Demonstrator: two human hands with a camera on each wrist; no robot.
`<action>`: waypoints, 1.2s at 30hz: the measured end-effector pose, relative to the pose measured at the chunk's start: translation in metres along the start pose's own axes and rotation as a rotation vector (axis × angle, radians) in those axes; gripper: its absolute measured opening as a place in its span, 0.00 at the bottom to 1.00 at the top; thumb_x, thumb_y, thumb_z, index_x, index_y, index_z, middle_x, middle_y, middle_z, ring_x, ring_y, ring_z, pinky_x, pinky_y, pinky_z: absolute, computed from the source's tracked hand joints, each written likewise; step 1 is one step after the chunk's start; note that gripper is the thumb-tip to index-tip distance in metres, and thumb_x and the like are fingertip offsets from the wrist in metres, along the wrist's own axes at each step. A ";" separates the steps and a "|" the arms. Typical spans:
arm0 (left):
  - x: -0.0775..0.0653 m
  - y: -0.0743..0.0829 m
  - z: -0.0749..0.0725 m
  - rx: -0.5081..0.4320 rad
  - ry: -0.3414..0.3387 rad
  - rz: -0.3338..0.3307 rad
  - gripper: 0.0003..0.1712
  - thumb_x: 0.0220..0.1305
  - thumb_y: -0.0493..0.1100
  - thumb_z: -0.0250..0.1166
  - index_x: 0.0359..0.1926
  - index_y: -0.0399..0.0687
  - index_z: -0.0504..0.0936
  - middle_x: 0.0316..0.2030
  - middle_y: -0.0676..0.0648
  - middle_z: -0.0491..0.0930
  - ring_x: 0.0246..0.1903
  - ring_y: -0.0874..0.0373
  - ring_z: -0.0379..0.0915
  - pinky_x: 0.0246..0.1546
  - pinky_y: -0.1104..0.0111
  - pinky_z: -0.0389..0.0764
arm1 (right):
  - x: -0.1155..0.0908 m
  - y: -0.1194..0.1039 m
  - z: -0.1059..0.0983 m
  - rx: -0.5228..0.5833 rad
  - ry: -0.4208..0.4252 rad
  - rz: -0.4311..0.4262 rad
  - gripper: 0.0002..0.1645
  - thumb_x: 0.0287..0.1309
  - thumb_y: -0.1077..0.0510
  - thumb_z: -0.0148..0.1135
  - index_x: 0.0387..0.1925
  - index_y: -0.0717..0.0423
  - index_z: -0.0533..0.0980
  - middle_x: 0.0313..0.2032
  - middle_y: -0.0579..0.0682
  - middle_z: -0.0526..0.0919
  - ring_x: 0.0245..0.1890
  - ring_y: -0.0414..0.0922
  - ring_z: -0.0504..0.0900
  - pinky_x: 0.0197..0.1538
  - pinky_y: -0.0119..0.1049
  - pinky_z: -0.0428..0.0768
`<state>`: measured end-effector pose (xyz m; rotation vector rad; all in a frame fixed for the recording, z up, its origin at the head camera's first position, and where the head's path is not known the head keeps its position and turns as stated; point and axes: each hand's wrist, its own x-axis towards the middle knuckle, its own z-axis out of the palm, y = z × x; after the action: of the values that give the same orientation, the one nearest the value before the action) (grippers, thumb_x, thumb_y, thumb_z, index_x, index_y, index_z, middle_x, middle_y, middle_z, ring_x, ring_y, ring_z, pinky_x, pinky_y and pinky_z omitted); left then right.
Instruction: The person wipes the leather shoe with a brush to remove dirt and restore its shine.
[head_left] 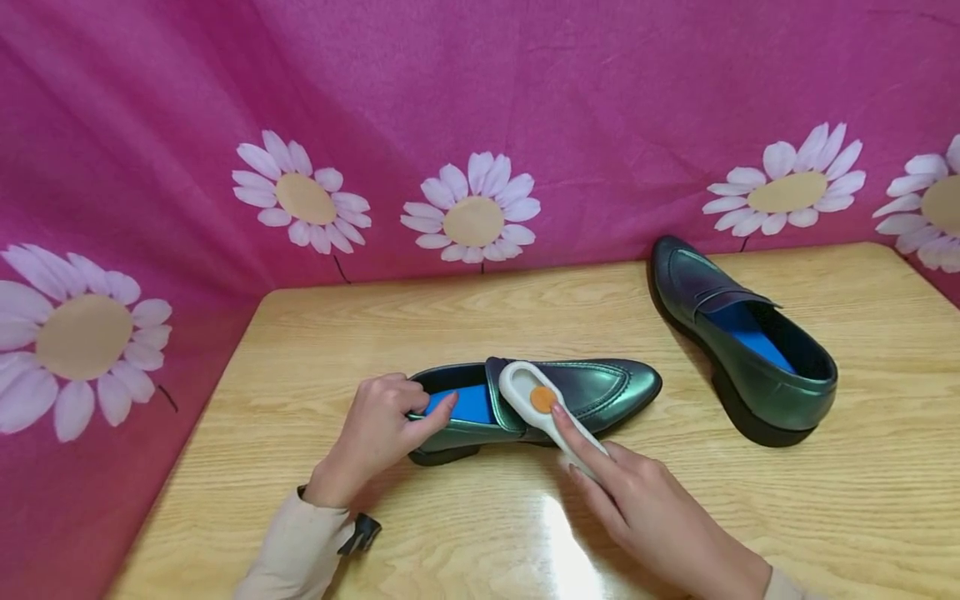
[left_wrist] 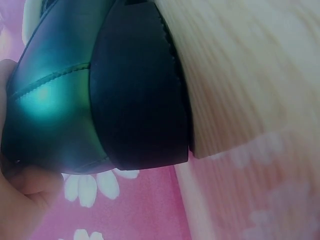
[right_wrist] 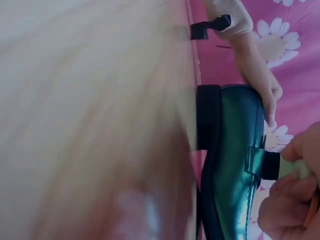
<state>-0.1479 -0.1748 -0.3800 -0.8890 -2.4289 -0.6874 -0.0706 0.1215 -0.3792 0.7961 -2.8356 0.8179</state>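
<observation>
A shiny green-purple loafer [head_left: 626, 387] with a blue insole [head_left: 467, 403] stands on the table, toe to the right. My left hand [head_left: 378, 429] grips its heel end by the rim; the left wrist view shows the black heel block [left_wrist: 140, 95] close up. In my right hand [head_left: 648, 504] is a white-handled shoe brush [head_left: 522, 382] with an orange button, my index finger lying on the button. The right wrist view shows the brush's black head [right_wrist: 271, 166] against the loafer's strap [right_wrist: 254, 162].
A matching loafer [head_left: 772, 375] stands at the back right, toe toward the curtain. The wooden table [head_left: 337, 333] ends at a magenta curtain [head_left: 585, 100] with white daisies. A black strap end [head_left: 360, 533] sticks out at the left sleeve.
</observation>
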 end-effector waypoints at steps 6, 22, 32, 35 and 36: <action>-0.001 -0.001 0.003 -0.005 0.029 0.032 0.33 0.58 0.47 0.67 0.05 0.53 0.56 0.10 0.59 0.49 0.13 0.66 0.48 0.17 0.74 0.48 | 0.015 0.006 0.001 -0.024 0.059 0.015 0.41 0.64 0.57 0.59 0.74 0.40 0.53 0.32 0.45 0.81 0.31 0.37 0.78 0.38 0.38 0.80; -0.001 -0.002 0.002 0.016 0.037 0.043 0.34 0.59 0.47 0.66 0.05 0.53 0.56 0.10 0.59 0.49 0.13 0.66 0.49 0.17 0.73 0.48 | 0.015 0.002 0.000 0.067 0.001 -0.039 0.38 0.67 0.56 0.56 0.74 0.41 0.53 0.50 0.50 0.81 0.41 0.37 0.80 0.46 0.40 0.80; 0.001 -0.003 0.000 0.017 0.047 0.055 0.35 0.63 0.50 0.63 0.05 0.52 0.56 0.10 0.58 0.49 0.13 0.66 0.48 0.18 0.74 0.48 | 0.039 -0.003 0.002 0.021 0.101 -0.074 0.36 0.66 0.57 0.56 0.73 0.49 0.57 0.20 0.38 0.69 0.23 0.33 0.71 0.32 0.36 0.75; 0.000 -0.002 0.000 0.015 0.041 0.055 0.34 0.61 0.48 0.64 0.05 0.53 0.56 0.10 0.58 0.49 0.13 0.66 0.48 0.17 0.74 0.48 | 0.037 -0.006 0.003 0.022 0.068 -0.060 0.37 0.65 0.58 0.57 0.73 0.48 0.57 0.21 0.39 0.70 0.24 0.34 0.72 0.32 0.36 0.75; 0.000 -0.002 0.000 0.012 0.041 0.056 0.34 0.61 0.49 0.64 0.05 0.53 0.56 0.10 0.58 0.49 0.13 0.66 0.48 0.17 0.74 0.48 | 0.034 -0.008 0.004 0.018 0.061 -0.065 0.38 0.65 0.58 0.58 0.73 0.48 0.57 0.22 0.39 0.71 0.24 0.35 0.73 0.32 0.35 0.76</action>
<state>-0.1497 -0.1760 -0.3809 -0.9251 -2.3606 -0.6642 -0.0953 0.0985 -0.3716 0.8449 -2.7377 0.8453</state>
